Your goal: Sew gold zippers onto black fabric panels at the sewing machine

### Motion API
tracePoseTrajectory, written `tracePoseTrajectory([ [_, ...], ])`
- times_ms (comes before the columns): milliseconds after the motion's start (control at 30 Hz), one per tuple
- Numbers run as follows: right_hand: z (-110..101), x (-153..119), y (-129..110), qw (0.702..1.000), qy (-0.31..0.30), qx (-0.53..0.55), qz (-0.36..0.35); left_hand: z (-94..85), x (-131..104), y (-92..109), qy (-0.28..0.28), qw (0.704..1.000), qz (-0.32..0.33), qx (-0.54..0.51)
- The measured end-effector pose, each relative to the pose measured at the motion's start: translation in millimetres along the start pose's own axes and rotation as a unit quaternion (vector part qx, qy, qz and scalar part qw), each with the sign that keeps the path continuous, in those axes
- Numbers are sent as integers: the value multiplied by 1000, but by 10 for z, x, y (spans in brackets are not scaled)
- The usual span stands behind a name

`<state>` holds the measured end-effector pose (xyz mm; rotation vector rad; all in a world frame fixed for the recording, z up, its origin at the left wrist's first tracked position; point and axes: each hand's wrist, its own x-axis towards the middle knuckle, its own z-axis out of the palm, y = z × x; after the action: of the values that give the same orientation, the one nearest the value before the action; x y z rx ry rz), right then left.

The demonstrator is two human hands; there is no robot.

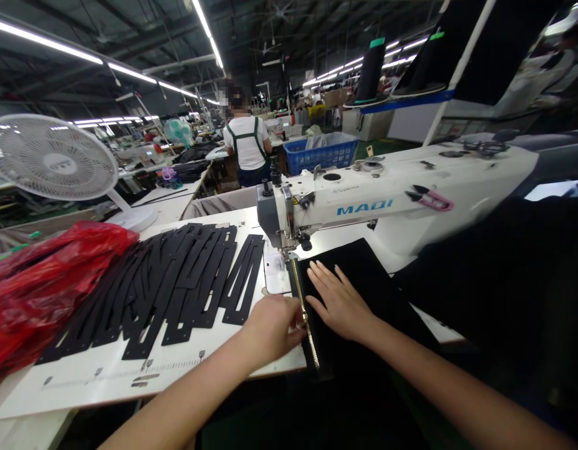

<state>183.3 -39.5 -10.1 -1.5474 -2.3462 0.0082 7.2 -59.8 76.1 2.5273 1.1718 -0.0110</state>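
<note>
A gold-toothed zipper (310, 340) runs from below the needle area of a white sewing machine (354, 200) toward the table's front edge, along the left side of a black fabric (363, 265). My left hand (275, 328) is closed at the zipper, its fingertips pinching near the slider. Flat on the fabric, just right of the zipper, lies my right hand (338, 299) with its fingers spread. The needle and presser foot stand just beyond both hands.
Black slotted strips (176, 281) are piled on the white table (176, 369), left of the machine. Beyond them are a red plastic bag (59, 275) and a white fan (59, 162). Pink-handled snips (433, 199) rest on the machine arm. A person (248, 140) stands behind, near a blue basket (321, 154).
</note>
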Motion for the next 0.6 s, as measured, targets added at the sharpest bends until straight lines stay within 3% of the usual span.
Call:
tracePoseTrajectory([
  [100,31,-29,22,1000,-3,-8,-7,11,-219,29,11,998,47,-28],
  [200,61,-101,61,1000,2,-17,-23,99,-375,-190,101,994,-25,40],
  [267,85,-144,85,999,12,-19,-29,194,-437,-347,128,982,-78,115],
  [333,108,-166,99,999,22,-19,-30,294,-490,-407,134,975,-82,154],
  [433,121,-159,98,999,25,-16,-33,380,-570,-328,121,984,-18,132],
  [600,70,-139,53,1000,16,2,-26,335,-632,-297,81,992,28,89],
])
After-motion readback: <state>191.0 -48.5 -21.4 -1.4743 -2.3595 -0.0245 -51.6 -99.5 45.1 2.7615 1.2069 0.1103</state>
